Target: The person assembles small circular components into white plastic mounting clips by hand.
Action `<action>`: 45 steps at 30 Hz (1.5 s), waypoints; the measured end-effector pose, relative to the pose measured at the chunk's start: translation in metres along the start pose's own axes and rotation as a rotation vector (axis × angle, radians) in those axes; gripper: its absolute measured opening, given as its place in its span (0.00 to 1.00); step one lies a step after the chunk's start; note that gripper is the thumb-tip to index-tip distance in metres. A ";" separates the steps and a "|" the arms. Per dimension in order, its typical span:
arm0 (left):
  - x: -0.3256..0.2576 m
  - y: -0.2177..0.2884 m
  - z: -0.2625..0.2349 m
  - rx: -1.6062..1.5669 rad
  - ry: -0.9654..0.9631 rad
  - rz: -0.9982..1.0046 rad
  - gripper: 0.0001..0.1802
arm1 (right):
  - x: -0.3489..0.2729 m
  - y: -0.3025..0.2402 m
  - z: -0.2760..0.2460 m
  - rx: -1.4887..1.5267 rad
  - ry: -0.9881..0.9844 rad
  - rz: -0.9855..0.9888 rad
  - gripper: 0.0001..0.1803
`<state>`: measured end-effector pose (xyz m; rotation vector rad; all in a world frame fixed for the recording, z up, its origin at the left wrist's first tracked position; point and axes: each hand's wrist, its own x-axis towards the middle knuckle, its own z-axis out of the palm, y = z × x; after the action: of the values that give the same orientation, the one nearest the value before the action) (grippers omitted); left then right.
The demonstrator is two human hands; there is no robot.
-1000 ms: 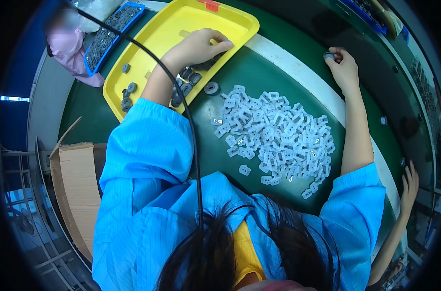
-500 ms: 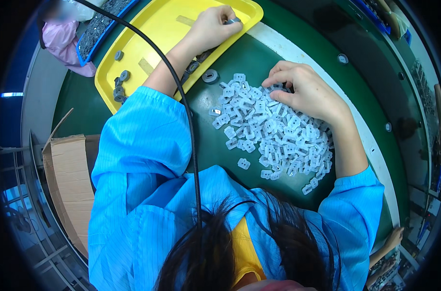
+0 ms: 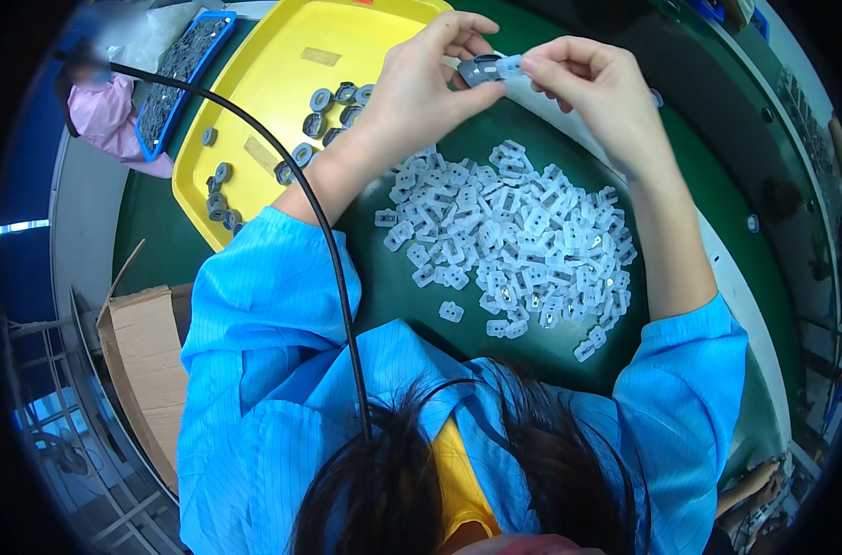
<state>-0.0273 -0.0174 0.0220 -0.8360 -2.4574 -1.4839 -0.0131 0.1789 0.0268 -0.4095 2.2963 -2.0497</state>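
Observation:
Above the far edge of the green table, my left hand grips a dark grey plastic part between thumb and fingers. My right hand pinches a small translucent white plastic piece and brings it against the grey part's right end. Whether the two are joined cannot be made out. Below both hands lies a loose pile of similar translucent pieces. To the left, a yellow tray bears several round grey parts, some partly behind my left forearm.
A black cable arches across my left arm. At the far left is a blue bin of small dark parts, beside a person in pink. An open cardboard box stands at left. A white strip borders the green table.
My left hand has left the tray's far rim with a grey part. My right hand has risen from the pile with a translucent piece. Both hands have come together.

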 end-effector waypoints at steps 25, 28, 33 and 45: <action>-0.006 -0.006 0.011 -0.199 -0.049 0.003 0.20 | -0.007 0.019 0.026 -0.145 0.289 -0.148 0.11; -0.005 0.000 0.011 -0.239 -0.044 -0.039 0.22 | -0.007 0.018 0.025 -0.170 0.330 -0.193 0.11; -0.008 -0.003 0.011 -0.425 -0.052 -0.074 0.21 | -0.004 0.019 0.017 -0.107 0.179 -0.144 0.11; -0.007 -0.002 0.016 -0.200 -0.029 0.061 0.18 | 0.002 0.021 0.008 0.196 0.033 0.033 0.13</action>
<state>-0.0203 -0.0077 0.0097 -0.9649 -2.3072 -1.7278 -0.0166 0.1724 0.0057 -0.3280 2.0772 -2.2539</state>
